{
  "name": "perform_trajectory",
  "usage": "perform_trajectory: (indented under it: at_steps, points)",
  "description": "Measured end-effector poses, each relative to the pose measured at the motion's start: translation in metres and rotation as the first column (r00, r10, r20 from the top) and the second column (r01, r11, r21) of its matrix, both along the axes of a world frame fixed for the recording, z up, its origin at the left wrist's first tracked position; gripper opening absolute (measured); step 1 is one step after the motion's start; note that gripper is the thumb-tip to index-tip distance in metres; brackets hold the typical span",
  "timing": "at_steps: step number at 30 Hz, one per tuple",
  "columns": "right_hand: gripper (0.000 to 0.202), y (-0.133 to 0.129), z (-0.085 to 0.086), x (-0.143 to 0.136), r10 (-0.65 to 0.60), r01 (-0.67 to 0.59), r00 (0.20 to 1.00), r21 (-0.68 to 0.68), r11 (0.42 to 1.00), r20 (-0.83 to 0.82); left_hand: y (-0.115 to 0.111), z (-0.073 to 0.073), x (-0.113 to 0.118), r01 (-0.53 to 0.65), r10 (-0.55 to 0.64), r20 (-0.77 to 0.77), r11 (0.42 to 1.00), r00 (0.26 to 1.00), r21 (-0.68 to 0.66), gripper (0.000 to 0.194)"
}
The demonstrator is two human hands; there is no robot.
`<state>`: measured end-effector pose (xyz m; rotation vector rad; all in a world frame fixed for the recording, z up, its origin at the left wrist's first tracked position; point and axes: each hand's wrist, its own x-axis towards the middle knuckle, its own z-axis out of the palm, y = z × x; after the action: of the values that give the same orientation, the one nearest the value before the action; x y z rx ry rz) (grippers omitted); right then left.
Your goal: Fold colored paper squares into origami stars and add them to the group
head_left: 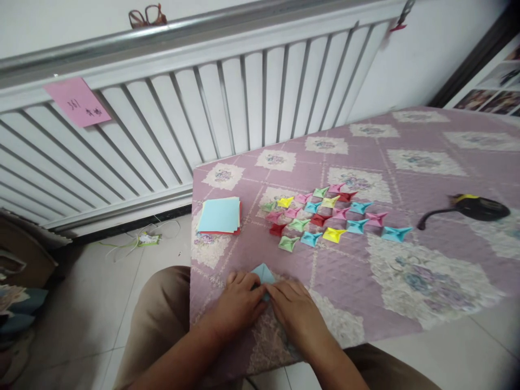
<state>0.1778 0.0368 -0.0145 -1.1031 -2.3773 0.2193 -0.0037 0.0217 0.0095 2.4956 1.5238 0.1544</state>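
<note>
Both forearms (187,349) slant inward from the bottom edge, wrists low. Left hand (244,298) is kinda curled, right hand (294,309) flatter, both touching a folded blue paper (264,273) on the tablecloth (345,287); can't tell if either's actually pinching it.

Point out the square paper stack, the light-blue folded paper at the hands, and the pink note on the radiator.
Square paper stack (219,215): head view, middle of its top face.
Light-blue folded paper (264,272): head view, exposed pointed end.
Pink note (78,102): head view, middle of its written face.
</note>
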Motion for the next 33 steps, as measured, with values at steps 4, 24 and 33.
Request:
perform_trajectory:
  at_steps: [4, 24, 33]
  points:
    - [0.030, -0.007, -0.001, -0.007, -0.075, 0.076, 0.992, -0.003, 0.997, 0.101, -0.012, -0.001, 0.003, -0.033, 0.034, -0.065, 0.999, 0.997, 0.013, 0.026]
    - [0.024, -0.031, 0.001, 0.004, -0.310, 0.307, 0.944, 0.046, 0.951, 0.112, -0.038, -0.007, -0.020, 0.042, -0.048, -0.079, 0.996, 0.996, -0.078, 0.054]
    - [0.025, -0.027, 0.000, -0.025, -0.177, 0.175, 0.984, 0.057, 0.983, 0.027, -0.038, -0.005, -0.019, -0.004, -0.005, -0.061, 0.991, 0.998, -0.135, 0.061]
